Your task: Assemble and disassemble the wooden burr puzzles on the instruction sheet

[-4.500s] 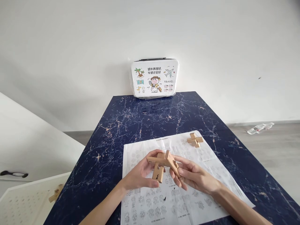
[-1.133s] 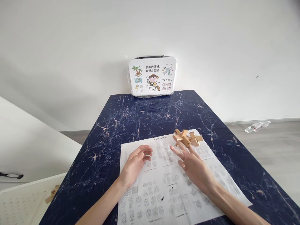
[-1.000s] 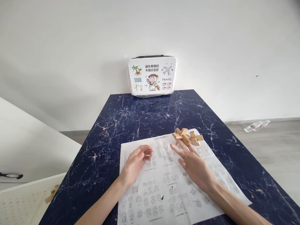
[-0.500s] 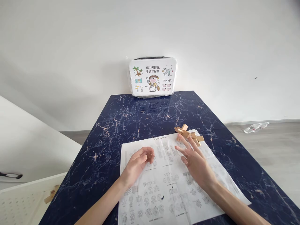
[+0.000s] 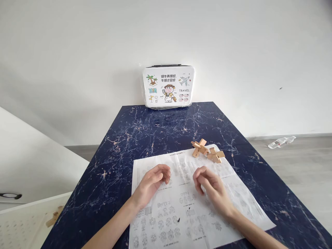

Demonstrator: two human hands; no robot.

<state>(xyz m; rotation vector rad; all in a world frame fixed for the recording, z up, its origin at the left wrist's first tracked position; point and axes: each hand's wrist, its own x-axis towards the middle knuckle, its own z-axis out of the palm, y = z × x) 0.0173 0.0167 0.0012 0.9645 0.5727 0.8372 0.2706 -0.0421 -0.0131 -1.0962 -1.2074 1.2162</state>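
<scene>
A large printed sheet of paper (image 5: 181, 204) with rows of small diagrams lies beneath both of my hands. My left hand (image 5: 150, 184) rests over its left part, fingers loosely curved and thumb apart, holding nothing. Over the right part, my right hand (image 5: 214, 188) is loosely bent with a gap between thumb and fingers and nothing in it. Two wooden interlocking-block puzzles sit at the sheet's far right corner, beyond my right hand and apart from it: one cross-shaped puzzle (image 5: 199, 148) on the left, another puzzle (image 5: 215, 155) close beside it.
The blue marbled table (image 5: 145, 133) carries a white cartoon-printed case (image 5: 169, 86) in clear plastic, against the wall. A white perforated basket (image 5: 23, 221) with wooden pieces (image 5: 55, 217) stands at lower left. A clear plastic bottle (image 5: 281, 141) lies on the floor at right.
My right hand has drawn back toward me from the wooden puzzles, and its spread fingers have curled in. Both puzzles now show fully. My left hand has stayed nearly still.
</scene>
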